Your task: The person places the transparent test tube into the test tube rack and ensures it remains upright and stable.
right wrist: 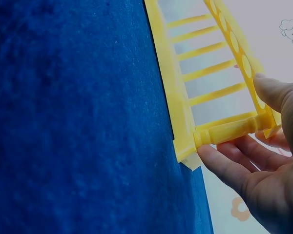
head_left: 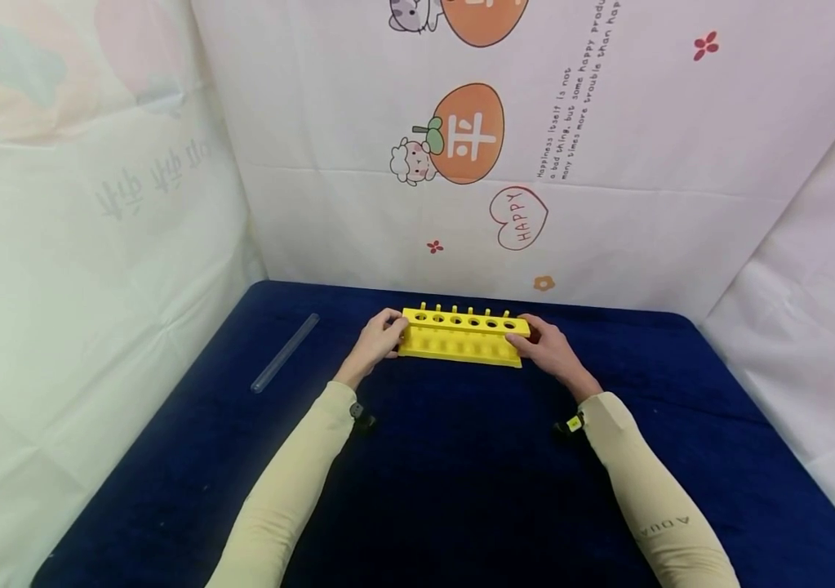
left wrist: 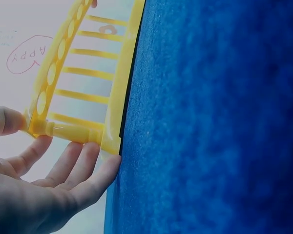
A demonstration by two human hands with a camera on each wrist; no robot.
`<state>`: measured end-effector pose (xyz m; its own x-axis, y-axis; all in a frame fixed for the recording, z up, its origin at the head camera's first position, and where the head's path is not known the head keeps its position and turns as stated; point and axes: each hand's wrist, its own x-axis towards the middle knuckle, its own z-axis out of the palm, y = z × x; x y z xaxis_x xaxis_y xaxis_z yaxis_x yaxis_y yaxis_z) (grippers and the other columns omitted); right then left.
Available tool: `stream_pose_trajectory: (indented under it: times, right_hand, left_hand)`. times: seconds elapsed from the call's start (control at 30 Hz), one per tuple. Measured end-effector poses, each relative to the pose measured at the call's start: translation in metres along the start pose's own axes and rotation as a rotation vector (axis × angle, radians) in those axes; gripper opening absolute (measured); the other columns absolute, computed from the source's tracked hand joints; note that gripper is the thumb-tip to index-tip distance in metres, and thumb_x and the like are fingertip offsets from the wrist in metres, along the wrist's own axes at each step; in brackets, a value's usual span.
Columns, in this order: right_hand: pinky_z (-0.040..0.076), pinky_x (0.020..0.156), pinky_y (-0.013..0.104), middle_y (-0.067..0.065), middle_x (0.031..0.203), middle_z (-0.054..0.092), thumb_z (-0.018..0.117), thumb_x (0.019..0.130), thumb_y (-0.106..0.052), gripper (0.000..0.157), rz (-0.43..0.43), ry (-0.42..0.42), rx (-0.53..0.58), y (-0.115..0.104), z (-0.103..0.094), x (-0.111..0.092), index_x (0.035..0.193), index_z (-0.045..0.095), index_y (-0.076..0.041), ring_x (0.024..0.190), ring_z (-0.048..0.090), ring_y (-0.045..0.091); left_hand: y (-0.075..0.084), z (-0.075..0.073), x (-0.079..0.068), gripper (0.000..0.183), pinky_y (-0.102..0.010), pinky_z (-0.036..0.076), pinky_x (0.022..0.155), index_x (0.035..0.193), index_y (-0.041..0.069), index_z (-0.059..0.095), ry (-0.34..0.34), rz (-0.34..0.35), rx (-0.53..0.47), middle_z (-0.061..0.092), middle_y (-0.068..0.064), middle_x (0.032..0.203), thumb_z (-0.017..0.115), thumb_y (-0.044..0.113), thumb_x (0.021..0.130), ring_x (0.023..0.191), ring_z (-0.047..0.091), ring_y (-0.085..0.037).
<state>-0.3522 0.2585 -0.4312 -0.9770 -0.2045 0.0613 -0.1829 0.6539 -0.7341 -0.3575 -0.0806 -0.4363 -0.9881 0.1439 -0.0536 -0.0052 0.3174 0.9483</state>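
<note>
- Cream sleeves (head_left: 285,490): two, nearer than the yellow rack (head_left: 461,349).
- Left hand (head_left: 371,345): gripping rack's left end.
- Right hand (head_left: 552,351): gripping rack's right end.
- Yellow rack: between the hands, over blue cloth (head_left: 461,465).
- Clear tube (head_left: 285,354): left of the rack, well apart.

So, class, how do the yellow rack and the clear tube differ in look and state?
The yellow rack is opaque; the clear tube is see-through. The rack has a row of round holes and pegs, while the tube is plain and slim. The left hand and right hand hold the rack's ends; the tube lies untouched on the blue cloth. Both are longer than wide.
</note>
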Motion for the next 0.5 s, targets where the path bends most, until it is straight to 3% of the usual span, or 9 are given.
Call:
stream_pose_trajectory:
  times: [0.5]
  right_hand:
    - [0.058,0.080,0.044,0.017,0.112,0.061,0.059,0.094,-0.051,0.069,0.005,0.000,0.013,0.0002,0.0034,0.0014,0.146,0.040,-0.010,0.093,0.063,0.026]
  left_hand:
    - [-0.0042,-0.0017,0.0026,0.037,-0.041,0.059,0.083,0.127,0.020,0.055,0.015,-0.003,0.016,0.060,-0.011,0.119,0.049,0.043,0.099,0.107,0.064,-0.026]
